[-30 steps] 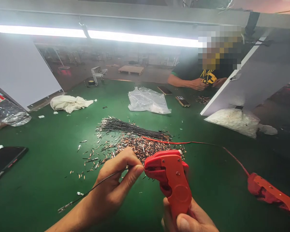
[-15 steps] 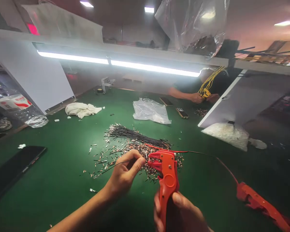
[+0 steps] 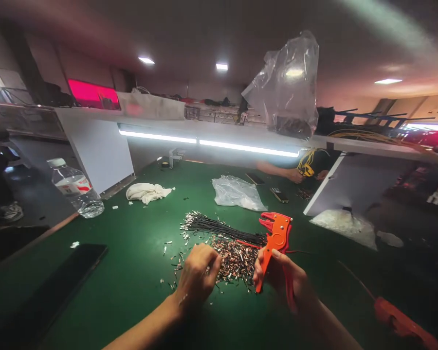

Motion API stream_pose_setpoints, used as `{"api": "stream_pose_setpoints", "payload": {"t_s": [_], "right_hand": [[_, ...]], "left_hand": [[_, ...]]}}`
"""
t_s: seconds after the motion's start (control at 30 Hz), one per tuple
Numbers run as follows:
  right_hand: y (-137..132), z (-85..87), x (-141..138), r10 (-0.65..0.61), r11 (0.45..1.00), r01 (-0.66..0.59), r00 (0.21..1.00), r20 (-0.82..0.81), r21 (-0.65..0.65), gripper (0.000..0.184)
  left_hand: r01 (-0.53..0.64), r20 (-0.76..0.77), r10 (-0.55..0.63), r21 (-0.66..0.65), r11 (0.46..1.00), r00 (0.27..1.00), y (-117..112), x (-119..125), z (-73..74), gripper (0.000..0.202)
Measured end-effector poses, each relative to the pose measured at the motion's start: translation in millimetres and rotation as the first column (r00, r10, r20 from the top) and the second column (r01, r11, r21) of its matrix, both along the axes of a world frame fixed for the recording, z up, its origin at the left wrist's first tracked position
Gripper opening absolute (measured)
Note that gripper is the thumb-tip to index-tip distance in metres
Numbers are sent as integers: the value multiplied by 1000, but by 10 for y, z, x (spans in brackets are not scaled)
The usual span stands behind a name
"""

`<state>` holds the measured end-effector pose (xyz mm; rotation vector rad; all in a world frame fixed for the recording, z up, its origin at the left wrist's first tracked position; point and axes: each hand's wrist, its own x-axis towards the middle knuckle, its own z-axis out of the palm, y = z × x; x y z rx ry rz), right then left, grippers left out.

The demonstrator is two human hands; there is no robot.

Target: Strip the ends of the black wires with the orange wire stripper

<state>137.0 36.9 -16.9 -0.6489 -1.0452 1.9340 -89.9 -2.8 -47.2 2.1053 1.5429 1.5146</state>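
My right hand (image 3: 282,272) is wrapped round the handles of a red-orange wire stripper (image 3: 276,233), whose jaws point up and left. My left hand (image 3: 200,270) is closed, knuckles up, at the left edge of a pile of cut wire ends (image 3: 237,260). Its fingertips are turned away, so I cannot make out what they hold. Behind the pile lies a bundle of black wires (image 3: 222,228) with metal terminals at its left end. A second red tool (image 3: 401,318) lies at the lower right.
A phone (image 3: 69,282) lies at the left, a plastic bottle (image 3: 76,187) behind it. Further back are a white cloth (image 3: 148,192) and a clear plastic bag (image 3: 237,192). Across the bench, another person's hand (image 3: 295,175) is near a yellow tool (image 3: 306,169). A white partition (image 3: 324,184) stands at the right.
The wire stripper has moved up and right, away from my left hand. The black wire seen in my left fingers earlier no longer shows. My view has tilted upward.
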Motion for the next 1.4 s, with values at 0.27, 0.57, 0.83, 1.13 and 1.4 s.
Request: {"api": "stream_pose_setpoints", "payload": {"t_s": [0.27,0.57,0.83,1.13,1.4], "right_hand": [[58,-176,-410,-76,989,74,997,9,130,22],[59,-177,-292,1,970,-43,984,178,237,30],[-65,-65,180,-223,941,126,929,296,314,12],[-71,-32,394,-272,924,182,931,242,336,11],[-96,-3,363,-171,960,101,951,259,261,14]], "left_hand": [[-4,-152,28,151,988,988,-72,-132,-214,18],[24,-42,-25,-10,1000,999,-67,302,100,17],[191,271,-92,-370,909,958,21,670,258,24],[273,355,-119,-422,865,927,125,867,148,25],[285,333,-150,-408,867,931,79,860,59,27]]}}
